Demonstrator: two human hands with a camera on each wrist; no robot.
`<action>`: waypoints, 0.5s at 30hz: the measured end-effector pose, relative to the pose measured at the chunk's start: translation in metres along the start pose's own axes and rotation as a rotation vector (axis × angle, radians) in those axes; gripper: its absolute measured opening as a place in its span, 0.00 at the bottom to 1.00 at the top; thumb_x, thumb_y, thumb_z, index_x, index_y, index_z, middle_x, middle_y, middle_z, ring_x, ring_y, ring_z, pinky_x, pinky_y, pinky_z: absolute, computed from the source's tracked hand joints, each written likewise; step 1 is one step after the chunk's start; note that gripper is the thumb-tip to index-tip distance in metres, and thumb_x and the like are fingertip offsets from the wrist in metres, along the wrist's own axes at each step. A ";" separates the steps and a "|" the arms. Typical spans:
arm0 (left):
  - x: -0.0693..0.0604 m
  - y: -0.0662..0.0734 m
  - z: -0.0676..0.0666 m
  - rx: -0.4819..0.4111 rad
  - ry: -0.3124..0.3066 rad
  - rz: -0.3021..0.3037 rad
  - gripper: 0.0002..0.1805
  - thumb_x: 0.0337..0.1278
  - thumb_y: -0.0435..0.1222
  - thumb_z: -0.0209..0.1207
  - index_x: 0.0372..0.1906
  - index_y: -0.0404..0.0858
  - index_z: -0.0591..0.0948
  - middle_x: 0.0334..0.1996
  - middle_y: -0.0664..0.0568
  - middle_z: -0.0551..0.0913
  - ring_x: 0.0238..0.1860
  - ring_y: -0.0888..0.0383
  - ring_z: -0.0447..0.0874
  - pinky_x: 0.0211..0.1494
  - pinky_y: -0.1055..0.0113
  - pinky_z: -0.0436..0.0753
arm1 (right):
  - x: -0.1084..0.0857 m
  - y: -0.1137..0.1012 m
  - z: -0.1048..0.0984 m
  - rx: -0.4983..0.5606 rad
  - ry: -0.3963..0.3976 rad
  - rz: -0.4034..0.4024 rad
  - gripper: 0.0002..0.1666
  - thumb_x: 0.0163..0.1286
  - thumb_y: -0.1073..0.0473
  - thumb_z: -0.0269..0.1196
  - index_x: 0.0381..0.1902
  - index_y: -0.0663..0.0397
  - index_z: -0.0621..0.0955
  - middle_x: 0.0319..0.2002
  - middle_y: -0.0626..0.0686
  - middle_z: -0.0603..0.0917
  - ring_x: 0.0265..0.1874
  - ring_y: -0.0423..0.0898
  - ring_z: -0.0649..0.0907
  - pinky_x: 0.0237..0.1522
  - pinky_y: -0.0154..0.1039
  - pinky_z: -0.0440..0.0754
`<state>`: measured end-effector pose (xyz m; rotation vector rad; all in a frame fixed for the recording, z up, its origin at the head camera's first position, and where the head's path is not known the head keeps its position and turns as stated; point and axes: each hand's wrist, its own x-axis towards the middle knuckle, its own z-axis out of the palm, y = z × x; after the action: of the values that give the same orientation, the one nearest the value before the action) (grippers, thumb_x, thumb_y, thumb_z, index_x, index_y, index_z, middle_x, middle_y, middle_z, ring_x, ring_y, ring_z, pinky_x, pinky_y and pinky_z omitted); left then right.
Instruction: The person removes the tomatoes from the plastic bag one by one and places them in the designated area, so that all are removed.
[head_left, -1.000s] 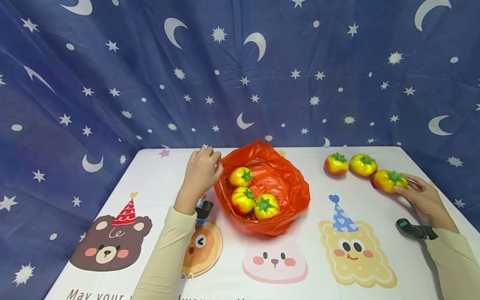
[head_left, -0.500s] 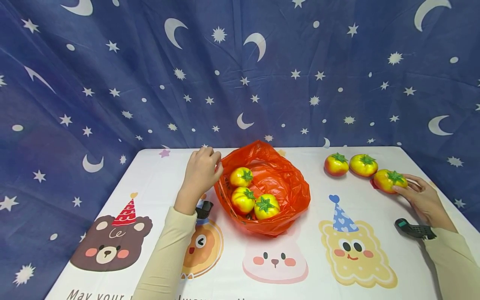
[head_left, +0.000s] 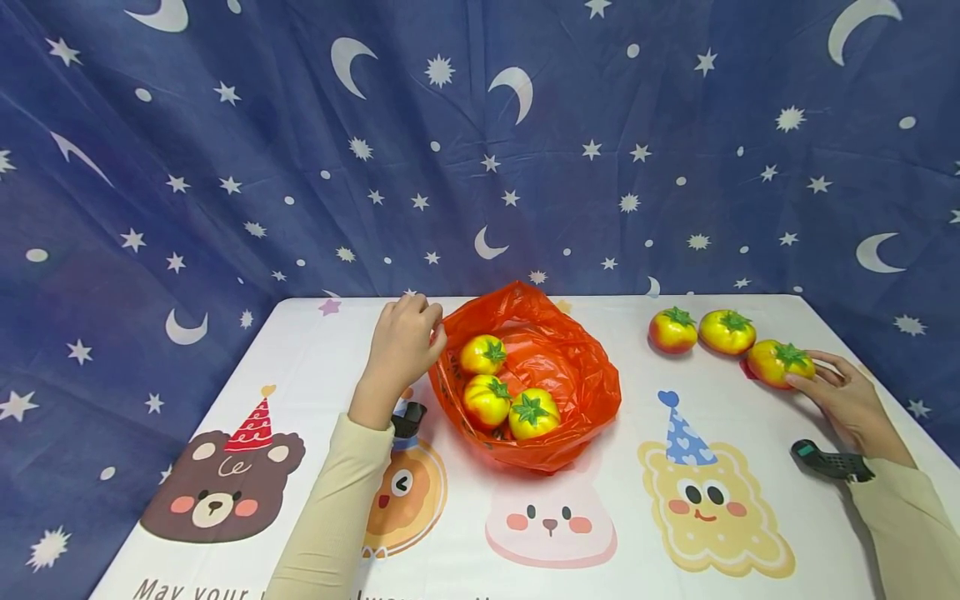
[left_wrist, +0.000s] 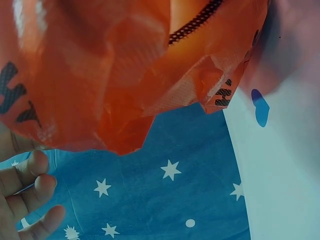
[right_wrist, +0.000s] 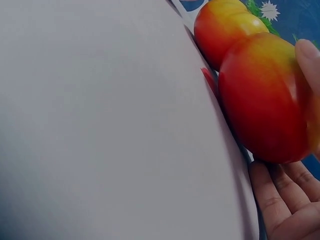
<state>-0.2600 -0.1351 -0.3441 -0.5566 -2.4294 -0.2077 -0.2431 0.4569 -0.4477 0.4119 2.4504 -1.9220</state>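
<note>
A red plastic bag (head_left: 577, 367) sits wide-mouthed mid-table, with three yellow-red toy tomatoes (head_left: 534, 414) inside. At its left rim my left hand (head_left: 405, 337) pinches the plastic; the left wrist view shows the index finger against the bag (left_wrist: 115, 75) and the other fingers (left_wrist: 32, 197) loosely curled. To the right, my right hand (head_left: 847, 400) holds a tomato (head_left: 776, 362) with the thumb on top and fingers round its far side. That tomato (right_wrist: 265, 100) looks to be still at table level in the right wrist view. Two more tomatoes (head_left: 726, 331) stand in a row beside it.
The white tablecloth (head_left: 450, 575) carries printed cartoon faces. Behind the table's back edge hangs a dark blue curtain (head_left: 480, 200) with moons and stars. A small red patch (head_left: 747, 367) shows beside the held tomato. Each wrist wears a black device (head_left: 831, 461).
</note>
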 end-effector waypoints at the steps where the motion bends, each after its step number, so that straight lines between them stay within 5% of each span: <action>1: 0.000 0.000 0.000 -0.001 0.001 0.000 0.05 0.50 0.32 0.57 0.23 0.37 0.76 0.23 0.47 0.74 0.28 0.50 0.70 0.35 0.58 0.70 | 0.000 0.000 0.000 -0.008 -0.001 0.005 0.27 0.61 0.51 0.64 0.49 0.18 0.62 0.51 0.30 0.67 0.46 0.25 0.66 0.33 0.14 0.74; 5: 0.000 0.001 0.000 -0.004 -0.001 -0.002 0.05 0.50 0.32 0.57 0.24 0.37 0.76 0.23 0.47 0.74 0.28 0.50 0.71 0.35 0.58 0.70 | -0.001 0.002 -0.001 -0.086 0.021 0.023 0.29 0.61 0.46 0.62 0.52 0.14 0.59 0.67 0.39 0.62 0.63 0.35 0.63 0.52 0.23 0.73; 8: -0.001 0.001 0.000 -0.006 -0.001 -0.003 0.05 0.50 0.32 0.57 0.24 0.37 0.77 0.23 0.47 0.73 0.28 0.50 0.71 0.35 0.58 0.70 | -0.002 0.003 -0.001 -0.172 0.036 0.034 0.33 0.62 0.42 0.59 0.59 0.12 0.55 0.76 0.50 0.47 0.73 0.50 0.53 0.63 0.38 0.59; 12: -0.001 0.001 0.000 -0.008 -0.005 -0.003 0.05 0.50 0.32 0.57 0.24 0.37 0.77 0.23 0.47 0.73 0.28 0.50 0.70 0.35 0.58 0.70 | -0.003 0.002 -0.002 -0.218 0.034 0.040 0.43 0.63 0.39 0.57 0.70 0.20 0.48 0.76 0.57 0.38 0.73 0.61 0.44 0.65 0.45 0.53; 15: -0.001 0.001 0.000 -0.007 -0.008 -0.004 0.05 0.51 0.32 0.57 0.24 0.37 0.77 0.23 0.47 0.73 0.28 0.50 0.70 0.35 0.58 0.70 | -0.004 0.001 -0.002 -0.218 0.025 0.033 0.44 0.63 0.40 0.57 0.71 0.22 0.47 0.76 0.55 0.38 0.74 0.60 0.43 0.63 0.39 0.56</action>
<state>-0.2588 -0.1344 -0.3448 -0.5572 -2.4386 -0.2160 -0.2382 0.4581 -0.4479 0.4687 2.6132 -1.6233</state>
